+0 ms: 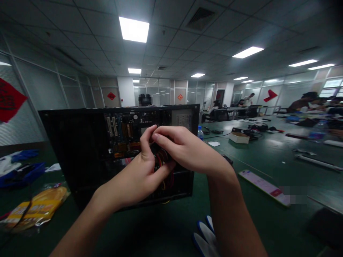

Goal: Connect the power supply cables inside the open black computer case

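Counter [268, 153], one, green; carries the lot I list here.
Case [99, 142], one, black, standing centre-left on the counter, open side facing me, a board [125, 130] inside.
Yellow packet [44, 203], one, near left.
Tray [34, 175], one, blue, left, just beyond the packet.
Left hand [146, 171] and right hand [184, 148], one pair, bare: I have them in front of the case's open side, fingers curled, fingertips meeting, cupped narrowly around wires [161, 157], red and yellow among them. I cannot tell what the fingertips grip.
Phone [264, 187], one, pink, right.
Glove [207, 235], white with blue edges, near, partly behind the right forearm.
Box [239, 137], one, pale, far right.
Bottle [200, 132], one, blue-capped, just beyond the case's right edge.
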Motion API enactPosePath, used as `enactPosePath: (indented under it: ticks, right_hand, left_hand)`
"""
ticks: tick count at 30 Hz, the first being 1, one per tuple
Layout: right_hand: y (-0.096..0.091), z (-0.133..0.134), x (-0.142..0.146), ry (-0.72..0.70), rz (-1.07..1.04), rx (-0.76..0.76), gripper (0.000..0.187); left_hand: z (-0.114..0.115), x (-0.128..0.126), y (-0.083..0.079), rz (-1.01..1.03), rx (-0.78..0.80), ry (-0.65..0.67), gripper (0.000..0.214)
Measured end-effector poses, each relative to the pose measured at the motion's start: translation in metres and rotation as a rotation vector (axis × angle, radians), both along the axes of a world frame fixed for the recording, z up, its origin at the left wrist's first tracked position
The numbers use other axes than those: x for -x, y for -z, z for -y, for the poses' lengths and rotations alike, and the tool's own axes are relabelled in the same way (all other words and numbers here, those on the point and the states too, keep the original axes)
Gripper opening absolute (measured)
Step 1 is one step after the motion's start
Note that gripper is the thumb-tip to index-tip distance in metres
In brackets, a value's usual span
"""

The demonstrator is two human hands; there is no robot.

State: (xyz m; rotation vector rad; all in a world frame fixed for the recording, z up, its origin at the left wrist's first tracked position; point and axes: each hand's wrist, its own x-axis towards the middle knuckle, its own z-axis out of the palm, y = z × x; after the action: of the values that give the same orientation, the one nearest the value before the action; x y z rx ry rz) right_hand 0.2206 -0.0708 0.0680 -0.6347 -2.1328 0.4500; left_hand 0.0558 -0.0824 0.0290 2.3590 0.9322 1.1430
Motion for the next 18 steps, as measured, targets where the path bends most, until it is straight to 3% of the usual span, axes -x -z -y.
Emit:
enactPosePath:
  ticks: [9, 18]
  right_hand:
    - [-0.001, -0.006, -0.009, -0.185, 0.007, 0.034, 0.021]
    - [0.001, -0.007, 0.004, -0.153, -0.194, 0.016, 0.020]
  left_hand:
    - [0.000, -0.004, 0.001, -0.024, -0.034, -0.040, 0.082]
    - [-0.008, -0.002, 0.002, 0.077, -0.168, -0.109, 0.093]
